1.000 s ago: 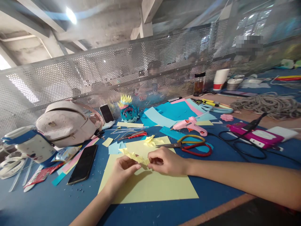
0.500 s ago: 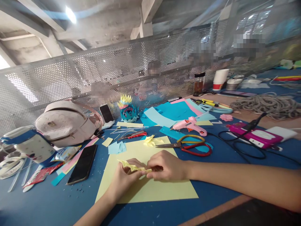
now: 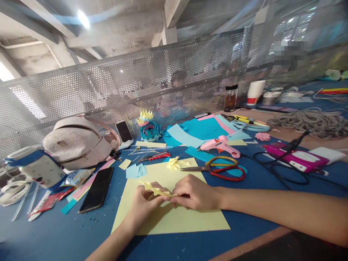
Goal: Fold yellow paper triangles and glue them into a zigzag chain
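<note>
head view: folded yellow strip is held over the middle of the yellow sheet, left hand pinching its length, right hand pinching its end, the two nearly touching. light pressure's probably best so the spikes don't crush. scissors poke over the sheet's far-right edge.

I hold a pale-yellow folded-paper strip, creased into a jagged row of points, slanting from ten o'clock down toward four, near six o'clock in my view.
</note>
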`<action>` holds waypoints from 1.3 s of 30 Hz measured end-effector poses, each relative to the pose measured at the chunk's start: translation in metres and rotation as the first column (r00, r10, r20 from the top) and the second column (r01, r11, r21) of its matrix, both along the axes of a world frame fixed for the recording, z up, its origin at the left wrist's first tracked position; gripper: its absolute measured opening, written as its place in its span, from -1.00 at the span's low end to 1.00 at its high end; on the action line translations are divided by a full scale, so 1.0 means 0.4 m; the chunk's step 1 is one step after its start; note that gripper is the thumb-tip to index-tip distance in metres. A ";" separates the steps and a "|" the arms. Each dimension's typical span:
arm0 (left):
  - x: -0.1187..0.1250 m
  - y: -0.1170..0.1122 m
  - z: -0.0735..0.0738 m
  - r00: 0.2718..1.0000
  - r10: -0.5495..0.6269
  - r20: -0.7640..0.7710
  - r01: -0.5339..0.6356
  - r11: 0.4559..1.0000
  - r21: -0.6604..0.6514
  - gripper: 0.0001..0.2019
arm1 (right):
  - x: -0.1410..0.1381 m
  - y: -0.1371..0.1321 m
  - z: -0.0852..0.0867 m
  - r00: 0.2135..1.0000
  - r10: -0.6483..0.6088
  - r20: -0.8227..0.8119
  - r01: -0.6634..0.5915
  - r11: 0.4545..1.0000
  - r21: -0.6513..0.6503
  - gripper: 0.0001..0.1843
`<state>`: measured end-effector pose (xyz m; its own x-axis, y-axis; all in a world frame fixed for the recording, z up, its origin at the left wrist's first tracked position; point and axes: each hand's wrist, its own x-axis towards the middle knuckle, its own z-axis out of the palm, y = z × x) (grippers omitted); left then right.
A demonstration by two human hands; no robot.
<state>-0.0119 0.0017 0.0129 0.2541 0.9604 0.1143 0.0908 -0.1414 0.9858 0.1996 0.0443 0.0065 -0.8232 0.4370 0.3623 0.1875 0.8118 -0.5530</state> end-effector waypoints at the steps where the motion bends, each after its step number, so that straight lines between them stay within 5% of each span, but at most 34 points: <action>1: -0.001 -0.001 0.001 1.000 0.003 -0.008 -0.003 1.000 0.003 -0.87 | 0.000 -0.001 0.000 1.000 -0.003 -0.007 0.003 1.000 -0.002 -0.54; 9: -0.001 -0.007 0.004 1.000 -0.017 -0.003 0.017 1.000 -0.005 -0.82 | -0.001 -0.013 0.002 1.000 0.023 0.010 -0.023 1.000 0.017 -0.52; 19: 0.004 -0.005 -0.014 0.997 0.063 -0.037 -0.062 0.998 0.016 -0.91 | -0.005 -0.011 0.004 0.992 -0.113 0.057 0.108 0.990 0.093 -0.52; 31: -0.018 0.010 -0.021 0.999 -0.034 0.020 0.035 0.999 -0.008 -0.73 | -0.002 -0.014 0.014 0.999 -0.032 0.013 0.033 0.996 -0.085 -0.50; 39: -0.018 0.008 -0.029 0.998 -0.018 0.065 0.020 0.999 -0.042 -0.73 | -0.003 -0.014 0.015 0.998 -0.067 0.016 0.068 0.995 -0.066 -0.52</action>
